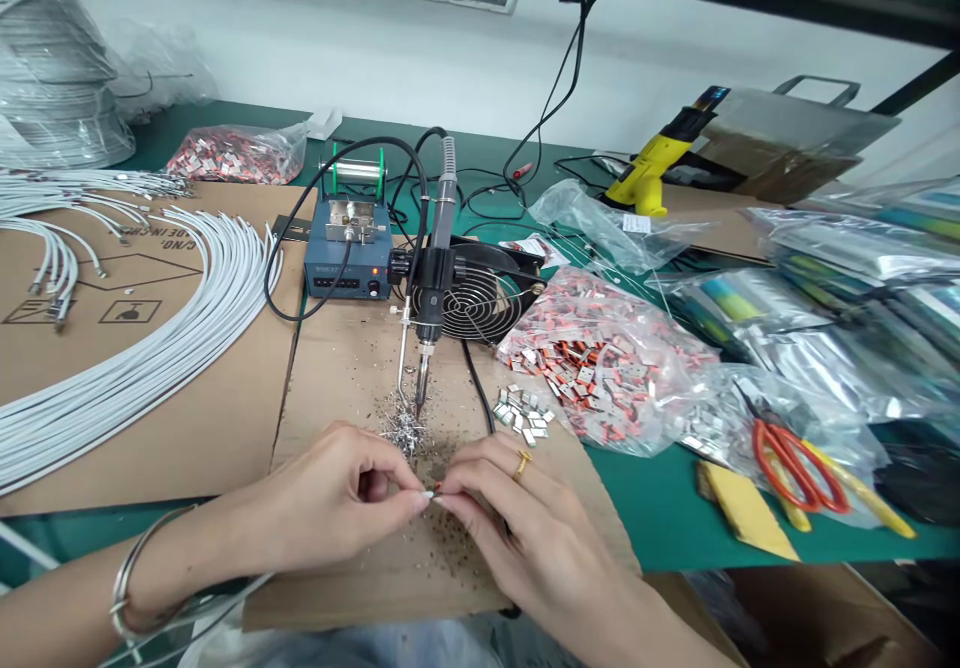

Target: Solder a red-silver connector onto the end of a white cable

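My left hand (337, 503) is closed in a pinch on the white tip of a thin cable (430, 494); pale cable lengths also run below my left wrist. Facing it, my right hand (525, 523) pinches a tiny part with a bit of orange showing, mostly hidden by the fingers. The two sets of fingertips almost meet over the cardboard sheet (337, 588). Just beyond them, a soldering iron (431, 298) points down in its stand, its tip over a heap of solder scraps (405, 433). Loose small metal connectors (523, 414) lie beyond my right hand.
A blue soldering station (349, 263) with a solder spool (360, 170) stands behind, beside a black fan (484, 298). White cables (202, 318) curve across the left. Bagged orange connectors (607, 368), orange-handled scissors (799, 468) and a yellow heat gun (649, 168) are right.
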Demonstrator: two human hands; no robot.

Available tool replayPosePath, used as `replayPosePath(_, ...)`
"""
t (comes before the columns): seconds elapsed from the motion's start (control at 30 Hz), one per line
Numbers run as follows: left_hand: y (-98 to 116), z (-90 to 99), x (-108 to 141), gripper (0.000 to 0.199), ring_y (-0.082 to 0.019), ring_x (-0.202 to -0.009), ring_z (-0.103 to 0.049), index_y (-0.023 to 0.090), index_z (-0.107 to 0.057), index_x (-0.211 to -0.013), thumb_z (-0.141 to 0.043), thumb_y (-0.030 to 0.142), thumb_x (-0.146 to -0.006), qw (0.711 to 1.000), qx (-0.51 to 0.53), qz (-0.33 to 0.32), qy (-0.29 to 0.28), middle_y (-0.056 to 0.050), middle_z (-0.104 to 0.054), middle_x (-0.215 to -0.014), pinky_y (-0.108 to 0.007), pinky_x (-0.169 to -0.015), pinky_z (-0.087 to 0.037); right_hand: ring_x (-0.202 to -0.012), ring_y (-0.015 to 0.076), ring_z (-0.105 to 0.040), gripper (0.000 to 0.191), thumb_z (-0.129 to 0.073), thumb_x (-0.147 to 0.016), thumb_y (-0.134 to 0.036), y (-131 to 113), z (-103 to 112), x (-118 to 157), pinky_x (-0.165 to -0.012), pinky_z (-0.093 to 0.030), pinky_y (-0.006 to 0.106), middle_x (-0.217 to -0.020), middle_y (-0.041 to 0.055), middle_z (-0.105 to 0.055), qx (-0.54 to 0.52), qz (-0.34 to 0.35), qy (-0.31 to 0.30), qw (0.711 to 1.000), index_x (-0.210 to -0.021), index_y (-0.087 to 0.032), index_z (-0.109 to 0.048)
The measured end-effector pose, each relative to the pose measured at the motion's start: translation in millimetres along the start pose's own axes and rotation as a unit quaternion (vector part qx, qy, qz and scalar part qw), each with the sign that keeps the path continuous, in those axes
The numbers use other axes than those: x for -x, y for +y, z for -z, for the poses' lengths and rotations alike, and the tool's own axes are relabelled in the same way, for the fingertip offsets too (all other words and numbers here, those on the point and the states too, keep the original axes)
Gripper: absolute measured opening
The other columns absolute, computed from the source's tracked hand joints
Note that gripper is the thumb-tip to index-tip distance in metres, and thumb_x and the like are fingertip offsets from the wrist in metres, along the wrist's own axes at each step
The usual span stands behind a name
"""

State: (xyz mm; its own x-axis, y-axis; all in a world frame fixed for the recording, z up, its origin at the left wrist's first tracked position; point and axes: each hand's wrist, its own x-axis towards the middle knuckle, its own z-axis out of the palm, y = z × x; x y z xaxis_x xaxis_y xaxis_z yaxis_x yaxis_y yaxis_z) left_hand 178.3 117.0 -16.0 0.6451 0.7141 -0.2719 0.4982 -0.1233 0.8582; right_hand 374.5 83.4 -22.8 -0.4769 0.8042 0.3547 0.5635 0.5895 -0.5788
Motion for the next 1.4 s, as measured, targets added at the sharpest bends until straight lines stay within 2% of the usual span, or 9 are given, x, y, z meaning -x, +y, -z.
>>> replayPosePath(0.17, -0.4, 0.8, -1.4, 0.029, -0.006, -0.053, -0.036, 0.014, -0.067, -0.077, -0.048, 0.035, -0.084, 1.0, 0.001, 0.004, 0.002, 0.003, -0.043, -0.057, -0.018, -0.048, -0.026, -0.076, 0.016, -0.051, 0.012, -0.044, -0.088, -0.011, 0.7, 0.0, 1.8, -0.067, -0.04, 0.03, -0.078, 0.0034, -0.056, -0.024, -0.052, -0.017, 0.998, -0.083, -0.016, -0.053)
replayPosePath(0.33, -2.3, 2.3, -3.4, 0.03, -0.007, -0.053, -0.035, 0.014, -0.067, -0.078, -0.049, 0.037, -0.083, 0.999, 0.029, 0.004, 0.015, 0.002, -0.044, -0.058, -0.019, -0.048, -0.025, -0.074, 0.0145, -0.052, 0.012, -0.047, -0.087, -0.011, 4.4, 7.5, 4.3, -0.065, -0.04, 0.028, -0.077, 0.0021, -0.057, -0.02, -0.058, 0.022, 0.998, -0.08, -0.017, -0.054)
replayPosePath(0.43, -2.5, 3.4, -4.2, 0.031, -0.007, -0.054, -0.036, 0.014, -0.067, -0.078, -0.049, 0.039, -0.083, 0.999, 0.045, 0.013, 0.011, 0.002, -0.044, -0.059, -0.02, -0.049, -0.025, -0.069, 0.0132, -0.054, 0.005, -0.051, -0.086, -0.018, 10.3, 10.0, 2.4, -0.062, -0.041, 0.027, -0.078, 0.0017, -0.059, -0.083, -0.135, -0.005, 0.987, -0.089, -0.018, -0.056)
replayPosePath(0.5, -2.7, 4.2, -5.1, 0.031, -0.007, -0.054, -0.035, 0.013, -0.066, -0.079, -0.049, 0.039, -0.083, 0.999, 0.048, 0.021, 0.007, 0.002, -0.044, -0.059, -0.021, -0.049, -0.025, -0.066, 0.0123, -0.056, 0.014, -0.057, -0.083, -0.023, 15.3, 8.2, -1.2, -0.058, -0.044, 0.025, -0.078, 0.0023, -0.062, -0.195, -0.219, -0.047, 0.955, -0.096, -0.018, -0.056)
replayPosePath(0.6, -4.6, 5.1, -6.7, 0.03, -0.007, -0.053, -0.034, 0.014, -0.067, -0.081, -0.049, 0.038, -0.083, 0.999, 0.045, 0.025, 0.012, 0.002, -0.043, -0.058, -0.02, -0.048, -0.024, -0.058, 0.0088, -0.057, 0.019, -0.064, -0.076, -0.028, 21.7, 3.4, -9.0, -0.052, -0.046, 0.02, -0.07, 0.002, -0.062, -0.378, -0.324, -0.083, 0.863, -0.088, -0.014, -0.057)
replayPosePath(0.67, -6.9, 5.4, -7.9, 0.03, -0.007, -0.052, -0.033, 0.015, -0.068, -0.081, -0.049, 0.038, -0.083, 0.999, 0.038, 0.022, 0.025, 0.003, -0.042, -0.056, -0.02, -0.048, -0.023, -0.052, 0.0066, -0.057, 0.025, -0.07, -0.071, -0.029, 24.5, 1.5, -14.3, -0.051, -0.048, 0.018, -0.066, 0.0007, -0.062, -0.446, -0.367, -0.089, 0.811, -0.082, -0.013, -0.056)
replayPosePath(0.77, -9.9, 6.1, -9.6, 0.029, -0.007, -0.053, -0.032, 0.016, -0.068, -0.081, -0.049, 0.037, -0.083, 0.998, 0.023, 0.022, 0.047, 0.003, -0.04, -0.055, -0.019, -0.047, -0.023, -0.056, 0.0078, -0.061, 0.032, -0.076, -0.064, -0.03, 27.8, 1.0, -21.1, -0.054, -0.051, 0.018, -0.067, 0.0019, -0.064, -0.489, -0.386, -0.093, 0.777, -0.081, -0.011, -0.057)
replayPosePath(1.07, -13.7, 11.5, -18.1, 0.03, -0.007, -0.05, -0.03, 0.014, -0.066, -0.076, -0.05, 0.039, -0.082, 0.994, 0.021, 0.05, 0.092, 0.004, -0.038, -0.052, -0.019, -0.046, -0.023, -0.057, 0.008, -0.062, 0.03, -0.078, -0.062, -0.033, 38.5, -2.6, -40.5, -0.055, -0.052, 0.017, -0.065, 0.0035, -0.066, -0.48, -0.355, -0.079, 0.798, -0.075, -0.011, -0.064)
replayPosePath(1.4, -16.1, 11.9, -19.0, 0.029, -0.006, -0.049, -0.03, 0.016, -0.064, -0.074, -0.051, 0.041, -0.081, 0.99, 0.027, 0.083, 0.108, 0.005, -0.036, -0.051, -0.019, -0.045, -0.022, -0.056, 0.0093, -0.061, 0.02, -0.077, -0.064, -0.028, 45.1, -7.9, -41.5, -0.054, -0.052, 0.018, -0.065, 0.0036, -0.067, -0.506, -0.333, -0.063, 0.793, -0.074, -0.014, -0.067)
